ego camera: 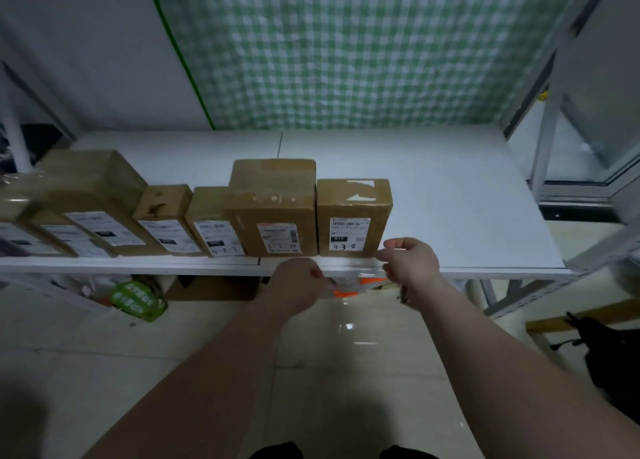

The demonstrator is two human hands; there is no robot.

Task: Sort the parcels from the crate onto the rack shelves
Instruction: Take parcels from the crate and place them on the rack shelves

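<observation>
By the shelf [485, 216], left hand [299, 285] and right hand [410, 261] pinch the parcel [349, 283] between them.

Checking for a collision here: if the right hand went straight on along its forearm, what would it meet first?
Probably the rightmost brown box, near its lower right corner. The right hand, gripping a clear packet at the shelf edge, is right beside it, though depth is unclear.
</observation>
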